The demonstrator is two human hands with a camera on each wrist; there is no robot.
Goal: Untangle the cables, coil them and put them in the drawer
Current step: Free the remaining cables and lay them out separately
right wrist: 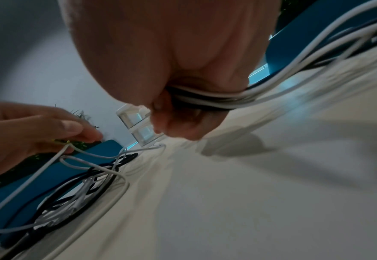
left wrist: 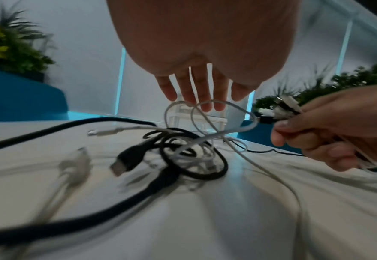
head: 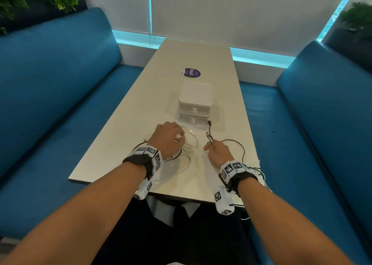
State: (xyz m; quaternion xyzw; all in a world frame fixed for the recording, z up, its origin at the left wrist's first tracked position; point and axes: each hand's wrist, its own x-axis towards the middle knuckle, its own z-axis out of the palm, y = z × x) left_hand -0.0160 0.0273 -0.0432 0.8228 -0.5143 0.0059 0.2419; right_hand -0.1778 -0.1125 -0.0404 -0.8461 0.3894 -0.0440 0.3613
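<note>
A tangle of black and white cables [head: 187, 146] [left wrist: 194, 158] [right wrist: 82, 190] lies on the pale table [head: 191, 59] in front of a small white two-drawer unit [head: 195, 101] [left wrist: 200, 121] [right wrist: 138, 126], both drawers closed. My left hand [head: 180, 138] [left wrist: 205, 102] [right wrist: 84, 138] hovers over the tangle and pinches a loop of white cable [left wrist: 216, 103] at its fingertips. My right hand [head: 211, 146] [left wrist: 294, 133] [right wrist: 171, 123] grips a bundle of black and white cables [right wrist: 216, 99]. Their plugs [head: 209, 135] [left wrist: 281, 107] stick out above the fist.
A black cable [head: 239, 143] arcs right of my right hand, and strands trail over the table's near right edge. A purple sticker [head: 192, 72] lies beyond the drawers. Blue benches [head: 60, 87] [head: 322, 113] flank the table, with plants behind them.
</note>
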